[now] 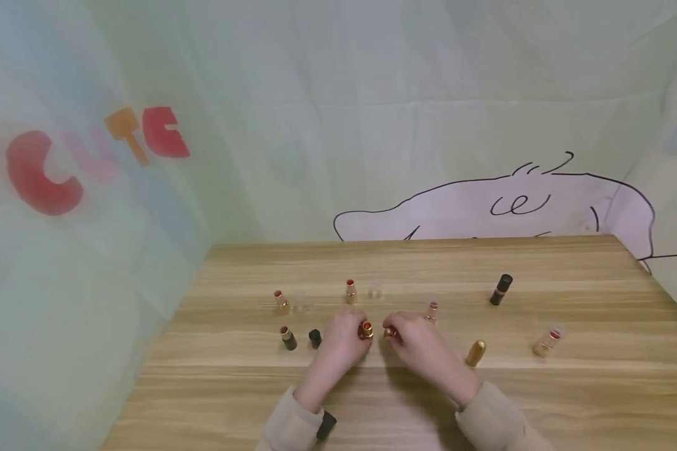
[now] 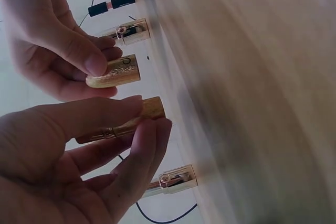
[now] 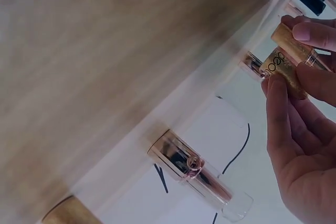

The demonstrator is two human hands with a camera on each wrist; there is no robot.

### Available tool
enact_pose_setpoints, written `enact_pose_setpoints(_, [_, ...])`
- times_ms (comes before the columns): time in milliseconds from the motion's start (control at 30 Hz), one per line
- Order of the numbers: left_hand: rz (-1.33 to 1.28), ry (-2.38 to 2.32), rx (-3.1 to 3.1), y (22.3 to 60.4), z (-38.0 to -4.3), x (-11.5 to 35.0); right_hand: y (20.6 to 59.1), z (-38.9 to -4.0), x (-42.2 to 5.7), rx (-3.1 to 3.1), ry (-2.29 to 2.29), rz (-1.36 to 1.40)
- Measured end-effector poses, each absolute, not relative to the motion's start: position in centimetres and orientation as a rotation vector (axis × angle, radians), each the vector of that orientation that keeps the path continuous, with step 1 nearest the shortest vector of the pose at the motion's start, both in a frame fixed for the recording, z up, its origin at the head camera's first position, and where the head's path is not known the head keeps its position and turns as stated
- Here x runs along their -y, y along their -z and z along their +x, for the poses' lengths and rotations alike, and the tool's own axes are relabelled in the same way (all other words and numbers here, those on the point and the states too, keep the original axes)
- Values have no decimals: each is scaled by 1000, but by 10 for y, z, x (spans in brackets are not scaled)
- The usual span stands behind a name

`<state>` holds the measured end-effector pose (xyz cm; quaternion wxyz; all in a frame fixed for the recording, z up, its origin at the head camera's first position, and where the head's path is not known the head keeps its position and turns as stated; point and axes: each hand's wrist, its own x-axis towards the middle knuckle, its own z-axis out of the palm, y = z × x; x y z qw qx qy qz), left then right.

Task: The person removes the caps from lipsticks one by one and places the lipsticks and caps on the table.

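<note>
Near the middle of the table, my left hand (image 1: 341, 341) holds an uncapped gold lipstick tube (image 1: 367, 330) upright, with a reddish top showing. In the left wrist view the thumb and fingers pinch its gold base (image 2: 153, 108). Just to the right, my right hand (image 1: 423, 347) pinches a gold lipstick cap (image 2: 123, 71) between thumb and fingers. Dark lettering shows on this cap (image 3: 283, 71) in the right wrist view. In the left wrist view, cap and tube are apart, side by side. The head view mostly hides the cap behind the fingers.
Left and behind stand uncapped lipsticks (image 1: 282, 303), clear caps (image 1: 375, 290), a dark lipstick (image 1: 288, 339) and its black cap (image 1: 314, 338). On the right are a gold lipstick (image 1: 476, 353), a black one (image 1: 501, 289) and a clear-capped one (image 1: 547, 342). A black object (image 1: 326, 426) lies by the left sleeve.
</note>
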<state>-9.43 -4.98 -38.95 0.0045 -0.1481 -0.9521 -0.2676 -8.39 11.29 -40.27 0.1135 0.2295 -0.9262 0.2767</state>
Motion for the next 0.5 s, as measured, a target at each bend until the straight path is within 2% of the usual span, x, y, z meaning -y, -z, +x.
enact_pose_setpoints(500, [-467,792,3031,395,-101,51,406,-91,-108,2720,-748,819])
